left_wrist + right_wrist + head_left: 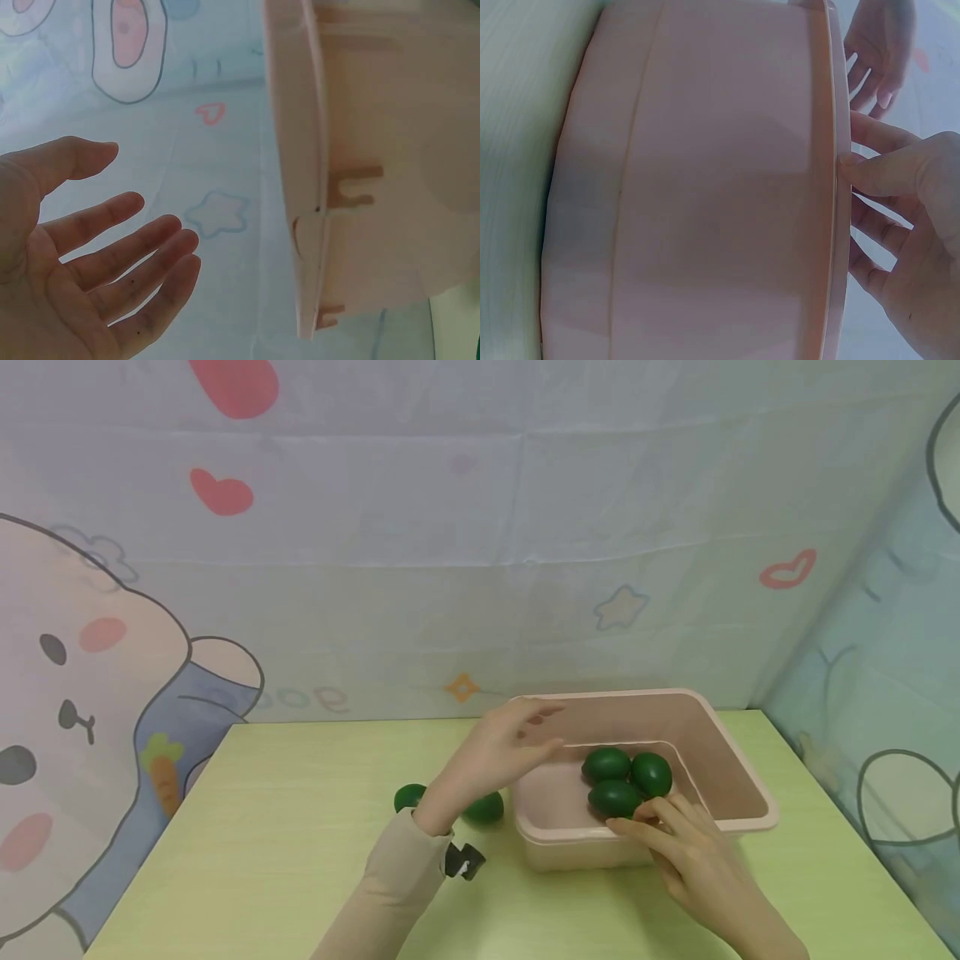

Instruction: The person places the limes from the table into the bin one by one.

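Observation:
A pink plastic bin (555,852) stands on the table, with three dark green, avocado-like fruits (607,765) grouped inside toward its right. My left hand (506,747) is raised over the bin's left edge, palm inward and fingers spread, holding nothing; in the left wrist view the hand (105,255) is apart from the bin's wall (390,255). At the near rim is my right hand (686,847). Its thumb lies on the rim (840,225) from outside, and its fingers reach over to the inner side, their tips partly hidden behind the rim.
Two more green fruits lie on the table left of the bin, one (484,810) near its wall and another (410,796) farther left, both partly covered by the left forearm. A black wrist camera (465,862) sits by the sleeve. A printed cloth (420,527) hangs behind the table.

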Demonstrator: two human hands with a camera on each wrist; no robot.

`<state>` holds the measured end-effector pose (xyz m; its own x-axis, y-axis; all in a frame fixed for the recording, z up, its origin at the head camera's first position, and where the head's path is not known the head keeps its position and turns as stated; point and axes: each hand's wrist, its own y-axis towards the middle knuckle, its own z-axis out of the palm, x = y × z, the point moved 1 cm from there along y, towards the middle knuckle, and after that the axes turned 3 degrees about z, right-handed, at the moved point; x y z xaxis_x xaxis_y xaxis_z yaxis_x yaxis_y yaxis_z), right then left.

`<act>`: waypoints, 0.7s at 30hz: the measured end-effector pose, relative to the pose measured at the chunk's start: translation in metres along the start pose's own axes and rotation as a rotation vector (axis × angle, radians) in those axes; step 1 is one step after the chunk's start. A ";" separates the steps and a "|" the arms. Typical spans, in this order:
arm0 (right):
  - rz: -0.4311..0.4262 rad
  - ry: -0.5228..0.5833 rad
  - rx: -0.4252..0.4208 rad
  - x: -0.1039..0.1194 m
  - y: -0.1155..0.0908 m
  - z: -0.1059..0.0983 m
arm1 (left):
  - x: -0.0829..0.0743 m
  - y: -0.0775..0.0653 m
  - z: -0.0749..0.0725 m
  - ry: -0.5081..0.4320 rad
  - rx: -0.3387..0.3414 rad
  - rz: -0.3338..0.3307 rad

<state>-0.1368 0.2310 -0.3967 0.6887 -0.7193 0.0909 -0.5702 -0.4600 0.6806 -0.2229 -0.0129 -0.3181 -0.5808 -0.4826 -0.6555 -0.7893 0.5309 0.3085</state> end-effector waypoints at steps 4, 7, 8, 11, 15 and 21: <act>-0.001 -0.002 -0.004 0.000 0.000 0.000 | 0.005 -0.006 -0.002 -0.013 -0.022 0.005; -0.001 -0.005 -0.002 0.000 0.000 0.001 | 0.010 -0.010 -0.002 -0.018 -0.043 0.003; 0.000 -0.006 -0.002 0.000 0.000 0.001 | 0.012 -0.011 -0.002 -0.016 -0.051 0.001; -0.001 -0.006 -0.003 0.000 0.000 0.000 | 0.017 -0.015 -0.001 -0.030 -0.074 -0.011; 0.000 -0.005 -0.004 0.000 0.000 0.000 | 0.025 -0.022 0.000 -0.056 -0.104 -0.053; -0.002 0.002 -0.010 0.000 0.000 0.000 | 0.036 -0.031 0.002 -0.073 -0.168 -0.103</act>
<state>-0.1366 0.2310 -0.3963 0.6906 -0.7175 0.0912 -0.5648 -0.4562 0.6877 -0.2186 -0.0454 -0.3523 -0.4841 -0.4738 -0.7357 -0.8695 0.3548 0.3437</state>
